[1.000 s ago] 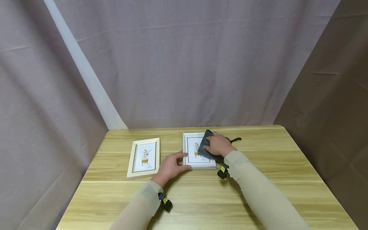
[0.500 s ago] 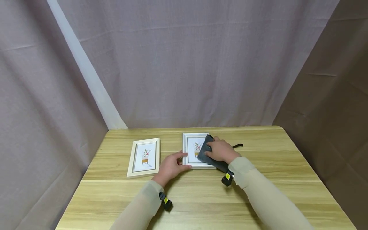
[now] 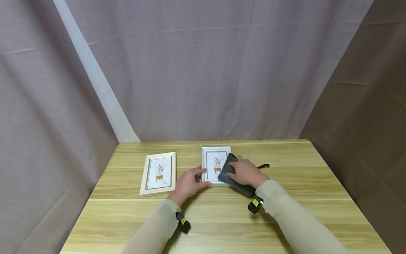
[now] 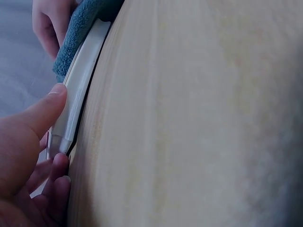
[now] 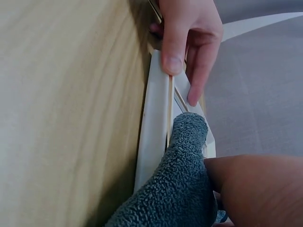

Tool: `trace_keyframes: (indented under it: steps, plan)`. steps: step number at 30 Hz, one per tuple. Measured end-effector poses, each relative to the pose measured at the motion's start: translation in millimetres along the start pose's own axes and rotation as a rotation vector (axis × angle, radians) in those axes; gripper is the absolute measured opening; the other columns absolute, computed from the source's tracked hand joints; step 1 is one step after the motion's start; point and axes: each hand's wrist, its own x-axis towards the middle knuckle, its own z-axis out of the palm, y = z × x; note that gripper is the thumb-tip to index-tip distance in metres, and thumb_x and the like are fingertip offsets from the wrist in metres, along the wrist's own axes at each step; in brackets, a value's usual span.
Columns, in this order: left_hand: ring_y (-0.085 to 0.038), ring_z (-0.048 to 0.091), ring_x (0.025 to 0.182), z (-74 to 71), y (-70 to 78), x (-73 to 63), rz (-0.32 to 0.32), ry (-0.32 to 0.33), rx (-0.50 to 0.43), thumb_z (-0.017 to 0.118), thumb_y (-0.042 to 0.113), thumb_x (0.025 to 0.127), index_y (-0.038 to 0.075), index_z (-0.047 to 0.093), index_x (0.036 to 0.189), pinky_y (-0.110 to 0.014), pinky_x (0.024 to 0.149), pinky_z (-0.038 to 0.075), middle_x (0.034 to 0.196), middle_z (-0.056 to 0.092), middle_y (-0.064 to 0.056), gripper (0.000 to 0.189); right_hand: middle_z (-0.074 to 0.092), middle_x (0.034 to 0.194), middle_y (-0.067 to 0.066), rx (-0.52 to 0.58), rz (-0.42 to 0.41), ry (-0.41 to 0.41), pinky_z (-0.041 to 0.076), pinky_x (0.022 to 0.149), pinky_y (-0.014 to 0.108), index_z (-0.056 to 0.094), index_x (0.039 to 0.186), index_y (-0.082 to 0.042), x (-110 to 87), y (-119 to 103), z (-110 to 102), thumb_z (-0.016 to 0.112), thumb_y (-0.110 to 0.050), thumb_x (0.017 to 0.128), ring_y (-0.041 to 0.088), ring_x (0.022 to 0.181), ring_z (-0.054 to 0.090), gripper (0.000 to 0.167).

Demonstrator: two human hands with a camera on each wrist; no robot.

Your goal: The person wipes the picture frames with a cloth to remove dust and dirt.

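A white picture frame [image 3: 203,158] with a potted-plant print lies flat on the table. At its near left corner my left hand [image 3: 188,185] holds it, thumb [image 4: 56,97] on the near edge and fingers along the left side. My right hand [image 3: 248,172] grips a folded grey-blue towelling cloth [image 3: 234,183], which covers the frame's near right part. In the right wrist view the cloth [image 5: 182,165] lies over the frame's edge, its fuzzy pile showing. Part of the print is hidden under the cloth.
A cream picture frame [image 3: 174,169] with a similar print lies to the left on the wooden table [image 3: 222,225]. A black strap end [image 3: 264,165] shows beyond my right hand. Grey curtains [image 3: 206,70] hang behind the table's back edge.
My right hand and the cloth have slid toward me and slightly right, baring the frame's upper right corner and more of the print. My left hand has stayed at its corner.
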Motion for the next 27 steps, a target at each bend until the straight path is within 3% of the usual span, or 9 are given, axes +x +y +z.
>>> trace_keyframes:
  steps: [6, 11, 14, 17, 19, 22, 25, 27]
  plan:
    - [-0.005, 0.058, 0.073, -0.1, 0.4, 0.0, -0.003, -0.005, 0.031, 0.089, 0.057, 0.090, 0.025, 0.074, 0.146, -0.030, 0.067, 0.050, 0.163, 0.057, -0.007, 0.067, 0.054, 0.150, 0.032, -0.002, -0.032, 0.012, 0.053, 0.102, 0.061, 0.064, 0.154, -0.006, -12.7, -2.7, 2.0, 0.069, -0.042, 0.109, 0.050, 0.124, 0.063, 0.058]
    - [-0.010, 0.065, 0.083, -0.6, 0.8, -0.3, 0.006, -0.001, 0.052, 0.088, 0.059, 0.090, 0.024, 0.074, 0.145, -0.037, 0.084, 0.055, 0.162, 0.058, -0.007, 0.067, 0.058, 0.142, 0.028, -0.001, -0.048, 0.019, 0.055, 0.099, 0.059, 0.064, 0.155, -0.007, -24.5, -5.5, 2.6, 0.067, -0.041, 0.110, 0.043, 0.117, 0.065, 0.056]
    - [-0.022, 0.072, 0.111, -1.1, 0.2, -0.3, 0.019, 0.000, 0.049, 0.089, 0.058, 0.089, 0.024, 0.075, 0.144, -0.045, 0.100, 0.057, 0.161, 0.059, -0.008, 0.066, 0.060, 0.135, 0.024, 0.000, -0.068, 0.019, 0.056, 0.094, 0.055, 0.065, 0.154, -0.006, -31.2, -5.9, 2.1, 0.068, -0.041, 0.110, 0.037, 0.109, 0.066, 0.055]
    - [-0.033, 0.064, 0.137, -1.6, -1.6, 0.9, 0.031, -0.002, 0.029, 0.091, 0.056, 0.088, 0.023, 0.076, 0.142, -0.052, 0.113, 0.051, 0.161, 0.058, -0.010, 0.066, 0.061, 0.129, 0.021, 0.014, -0.089, 0.012, 0.057, 0.090, 0.052, 0.066, 0.152, -0.005, -37.3, -5.3, 1.2, 0.070, -0.039, 0.110, 0.031, 0.101, 0.067, 0.054]
    - [-0.037, 0.057, 0.145, -1.7, -3.1, 1.8, 0.035, -0.006, 0.016, 0.092, 0.055, 0.087, 0.023, 0.076, 0.141, -0.054, 0.118, 0.046, 0.162, 0.057, -0.010, 0.065, 0.061, 0.127, 0.020, 0.035, -0.096, 0.005, 0.057, 0.088, 0.051, 0.067, 0.150, -0.005, -41.0, -5.6, 0.2, 0.071, -0.037, 0.109, 0.029, 0.099, 0.067, 0.053]
    - [-0.037, 0.058, 0.144, -2.6, -4.2, 2.5, 0.045, -0.007, 0.005, 0.093, 0.053, 0.087, 0.022, 0.077, 0.139, -0.054, 0.118, 0.046, 0.163, 0.056, -0.011, 0.063, 0.061, 0.127, 0.020, 0.040, -0.100, 0.007, 0.057, 0.088, 0.051, 0.068, 0.149, -0.005, -44.6, -6.7, -0.5, 0.072, -0.037, 0.109, 0.029, 0.100, 0.067, 0.051]
    - [-0.028, 0.071, 0.117, -3.3, -4.2, 3.0, 0.051, -0.011, -0.012, 0.091, 0.054, 0.089, 0.022, 0.078, 0.136, -0.046, 0.102, 0.056, 0.163, 0.057, -0.009, 0.059, 0.061, 0.129, 0.020, 0.016, -0.086, 0.007, 0.057, 0.088, 0.051, 0.067, 0.150, -0.005, -46.2, -9.4, -0.3, 0.071, -0.037, 0.109, 0.032, 0.104, 0.066, 0.052]
    - [-0.018, 0.070, 0.093, -3.2, -4.1, 3.9, 0.048, -0.016, -0.022, 0.089, 0.053, 0.091, 0.023, 0.078, 0.135, -0.039, 0.086, 0.057, 0.158, 0.062, -0.007, 0.054, 0.060, 0.133, 0.023, -0.011, -0.069, 0.002, 0.057, 0.091, 0.051, 0.066, 0.152, -0.005, -47.0, -12.9, -0.2, 0.069, -0.039, 0.110, 0.034, 0.109, 0.066, 0.054]
